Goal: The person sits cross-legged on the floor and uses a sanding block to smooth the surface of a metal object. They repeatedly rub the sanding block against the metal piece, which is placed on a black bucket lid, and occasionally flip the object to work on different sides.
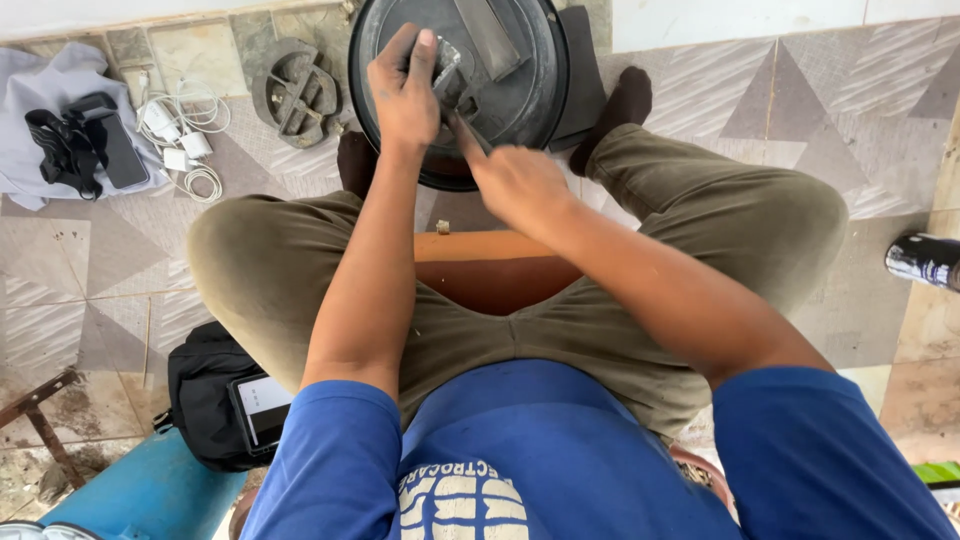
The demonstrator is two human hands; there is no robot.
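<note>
A round dark metal pan-like disc [520, 110] stands on the tiled floor between my feet, with a flat grey metal bar [488, 35] lying across it. My left hand [402, 88] grips a small grey metal part [447, 68] over the disc. My right hand [515, 178] is blurred just below it, its index finger pointing at that part; whether it holds a tool is unclear. I sit on a low brown stool [490, 268].
A round grey metal casting [296, 92] lies left of the disc. White chargers and cables [185, 135], a black phone and strap on grey cloth [75, 140] sit far left. A black bag with a tablet [225, 400], a blue drum [150, 495], a dark can [925, 260] right.
</note>
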